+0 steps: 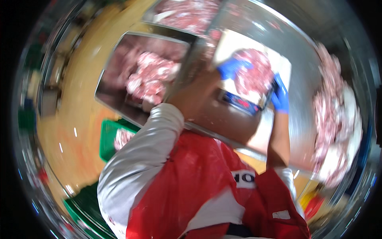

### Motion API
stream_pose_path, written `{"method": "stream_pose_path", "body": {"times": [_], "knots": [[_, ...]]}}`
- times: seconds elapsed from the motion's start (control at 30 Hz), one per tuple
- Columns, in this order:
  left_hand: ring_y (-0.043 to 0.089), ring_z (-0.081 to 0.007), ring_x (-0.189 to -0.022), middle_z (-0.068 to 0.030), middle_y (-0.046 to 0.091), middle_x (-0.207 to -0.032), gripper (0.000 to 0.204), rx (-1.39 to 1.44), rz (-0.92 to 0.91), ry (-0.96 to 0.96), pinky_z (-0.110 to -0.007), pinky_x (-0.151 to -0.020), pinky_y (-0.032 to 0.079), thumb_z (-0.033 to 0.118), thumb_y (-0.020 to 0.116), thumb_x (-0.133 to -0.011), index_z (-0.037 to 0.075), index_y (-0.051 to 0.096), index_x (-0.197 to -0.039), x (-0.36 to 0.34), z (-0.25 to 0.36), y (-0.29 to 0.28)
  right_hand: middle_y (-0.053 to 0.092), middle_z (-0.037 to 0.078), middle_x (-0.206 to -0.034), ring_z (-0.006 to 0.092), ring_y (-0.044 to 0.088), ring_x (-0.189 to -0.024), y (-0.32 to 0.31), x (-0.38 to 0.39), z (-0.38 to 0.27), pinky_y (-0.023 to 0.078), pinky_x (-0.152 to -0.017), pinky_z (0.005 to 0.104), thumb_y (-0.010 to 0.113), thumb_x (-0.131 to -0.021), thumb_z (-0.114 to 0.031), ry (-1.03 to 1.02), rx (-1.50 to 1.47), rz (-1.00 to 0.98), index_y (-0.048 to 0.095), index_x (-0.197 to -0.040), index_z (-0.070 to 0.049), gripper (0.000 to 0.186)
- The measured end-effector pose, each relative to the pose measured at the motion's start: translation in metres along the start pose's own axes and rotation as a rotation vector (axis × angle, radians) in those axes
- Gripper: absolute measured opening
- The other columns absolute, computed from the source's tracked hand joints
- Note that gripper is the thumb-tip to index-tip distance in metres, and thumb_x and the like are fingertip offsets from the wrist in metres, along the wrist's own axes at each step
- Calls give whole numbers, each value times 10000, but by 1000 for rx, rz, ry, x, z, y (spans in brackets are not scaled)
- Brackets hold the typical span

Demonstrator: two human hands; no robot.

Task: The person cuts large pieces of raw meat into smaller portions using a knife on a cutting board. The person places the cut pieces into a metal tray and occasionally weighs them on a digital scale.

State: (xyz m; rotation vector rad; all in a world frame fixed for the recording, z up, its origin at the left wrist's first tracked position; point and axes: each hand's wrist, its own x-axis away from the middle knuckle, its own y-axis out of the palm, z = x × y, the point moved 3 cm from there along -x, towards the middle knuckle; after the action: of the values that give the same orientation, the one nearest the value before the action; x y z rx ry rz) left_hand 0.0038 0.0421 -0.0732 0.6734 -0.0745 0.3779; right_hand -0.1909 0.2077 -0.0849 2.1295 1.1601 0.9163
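A slab of pink, marbled meat (254, 73) lies on a white board or tray (227, 42), with a scale (241, 104) and its dark display strip at the near side. My left hand (230, 68), in a blue glove, touches the meat's left side, fingers stretched over it. My right hand (280, 95), also gloved in blue, is at the right edge by a dark part I cannot make out; motion blurs its fingers.
A steel bin of meat (151, 75) stands left, another (187, 14) behind it. The steel worktable (300, 119) carries piled meat (330, 115) at right. A green crate with meat (109, 137) and more green crates (81, 207) stand lower left on the yellowish floor (67, 119).
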Motion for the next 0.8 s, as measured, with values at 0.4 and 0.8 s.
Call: {"method": "stream_pose_path", "body": {"times": [0.4, 0.8], "knots": [[543, -152, -1167, -42, 603, -1228, 567, -69, 262, 499, -321, -1034, 446, 91, 726, -803, 54, 531, -1335, 242, 26, -48, 572, 96, -1238, 219, 569, -1125, 124, 80, 112, 456, -992, 364, 548, -973, -172, 362, 374, -465, 449, -1390, 25, 471], [632, -168, -760, -122, 693, -856, 316, -978, 1785, 1169, -343, -678, 521, 173, 655, -823, -14, 676, -1077, 391, 172, -234, 667, 80, -1055, 260, 625, -993, 319, -47, 204, 527, -887, 559, 625, -982, -251, 256, 475, -394, 581, -1079, -86, 196]]}}
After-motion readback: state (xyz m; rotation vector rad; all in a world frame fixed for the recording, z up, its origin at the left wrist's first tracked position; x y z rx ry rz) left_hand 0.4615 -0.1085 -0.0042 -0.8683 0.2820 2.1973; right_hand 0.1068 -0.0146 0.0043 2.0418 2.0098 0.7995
